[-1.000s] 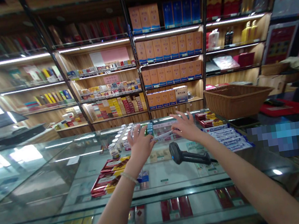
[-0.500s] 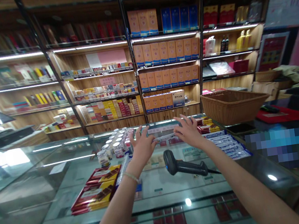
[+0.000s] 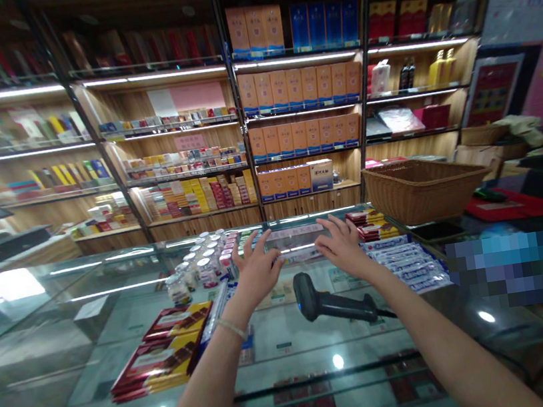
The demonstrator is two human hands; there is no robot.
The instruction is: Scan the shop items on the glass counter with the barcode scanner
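Both my hands reach far across a glass counter [image 3: 121,359]. My left hand [image 3: 257,270] and my right hand [image 3: 342,247] hold the two ends of a long flat pale pack [image 3: 297,251] between them, fingers partly spread over it. It hangs just above a low display box [image 3: 296,232] at the counter's far edge. A black barcode scanner [image 3: 330,301] lies on the glass just under my right wrist.
Small white-capped jars [image 3: 200,267] stand left of my hands. Red and yellow chocolate bars [image 3: 163,347] lie stacked at front left, blue-white packs [image 3: 406,262] at right. A wicker basket [image 3: 421,190] stands on the counter's right end. Shelves of boxed goods [image 3: 296,89] fill the back wall.
My hands have carried the pale pack a little farther forward and lower, toward the display box. The view has shifted slightly left and closer.
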